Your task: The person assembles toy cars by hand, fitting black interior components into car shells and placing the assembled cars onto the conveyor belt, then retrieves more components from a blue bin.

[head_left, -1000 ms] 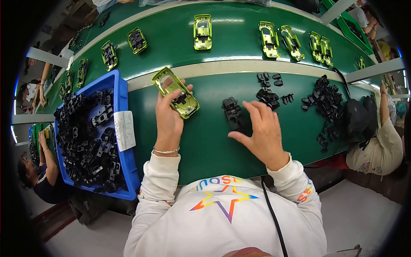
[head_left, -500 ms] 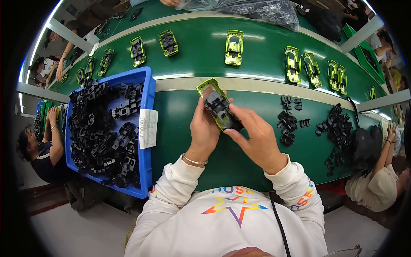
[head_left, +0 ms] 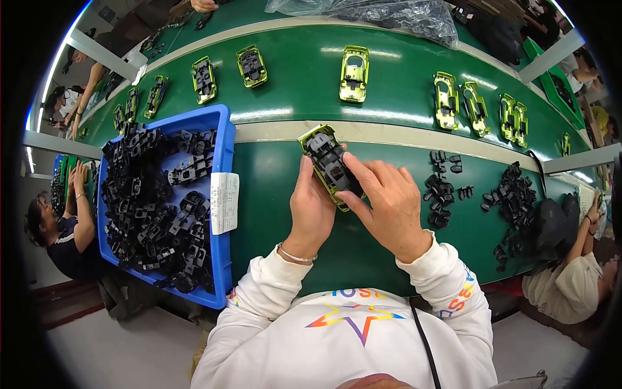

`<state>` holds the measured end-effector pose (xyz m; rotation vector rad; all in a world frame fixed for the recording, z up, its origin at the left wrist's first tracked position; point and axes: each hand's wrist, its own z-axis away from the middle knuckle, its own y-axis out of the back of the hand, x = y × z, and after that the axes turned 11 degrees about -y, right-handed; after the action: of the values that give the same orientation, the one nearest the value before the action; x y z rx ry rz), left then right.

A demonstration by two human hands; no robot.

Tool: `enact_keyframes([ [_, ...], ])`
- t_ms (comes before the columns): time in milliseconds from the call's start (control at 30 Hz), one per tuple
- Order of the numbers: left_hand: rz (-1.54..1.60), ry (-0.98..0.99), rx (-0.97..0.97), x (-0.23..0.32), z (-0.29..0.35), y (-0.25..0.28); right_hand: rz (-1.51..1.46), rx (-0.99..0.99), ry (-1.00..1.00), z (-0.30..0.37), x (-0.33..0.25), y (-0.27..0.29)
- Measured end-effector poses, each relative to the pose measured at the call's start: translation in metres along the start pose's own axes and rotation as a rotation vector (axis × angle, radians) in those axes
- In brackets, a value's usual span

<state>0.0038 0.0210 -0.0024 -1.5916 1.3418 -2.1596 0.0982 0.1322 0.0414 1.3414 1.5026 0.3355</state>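
Observation:
A lime-green toy car body with a black interior part seated in it is held over the near bench. My left hand wraps its left side, thumb along the edge. My right hand grips the right side, with thumb and fingers pressing on the black part near its lower end. The car is tilted, its top leaning left. Left of my hands stands a blue bin heaped with black interior parts. Small black seat-like pieces lie right of my right hand.
Green car bodies lie spread on the far green belt; some, like one car, have black parts inside. A pile of black pieces and a dark bag sit at right. Co-workers are at both sides.
The black part now lies further up and more squarely inside the green body. My right fingers have shifted slightly on it. The held car is turned a little more upright.

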Motion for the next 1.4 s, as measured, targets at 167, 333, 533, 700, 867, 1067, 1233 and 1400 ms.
enact_keyframes([
  [167,-0.085,-0.058,-0.053,-0.005,0.001,0.004,0.049,-0.024,-0.017,-0.001,-0.003,0.006],
  [333,-0.089,-0.051,-0.069,0.0,0.003,0.0,0.113,-0.123,-0.042,-0.001,-0.011,0.014],
  [533,-0.064,-0.072,-0.061,0.005,0.004,-0.005,-0.121,-0.11,-0.132,0.002,-0.019,0.01],
  [700,-0.069,-0.09,-0.056,0.008,0.007,-0.006,-0.182,-0.1,-0.093,0.0,-0.022,0.011],
  [867,-0.012,-0.085,-0.093,0.003,0.009,0.0,-0.156,-0.061,-0.006,0.001,-0.021,0.01],
  [1067,-0.127,-0.128,-0.096,0.001,0.01,-0.008,0.118,-0.071,0.086,0.004,-0.025,0.01],
  [1233,-0.147,-0.124,-0.045,-0.003,0.006,-0.003,0.034,-0.083,0.099,0.005,-0.016,0.005],
  [1400,-0.154,-0.08,-0.041,-0.007,0.004,0.0,-0.107,-0.089,0.037,0.007,-0.009,0.012],
])
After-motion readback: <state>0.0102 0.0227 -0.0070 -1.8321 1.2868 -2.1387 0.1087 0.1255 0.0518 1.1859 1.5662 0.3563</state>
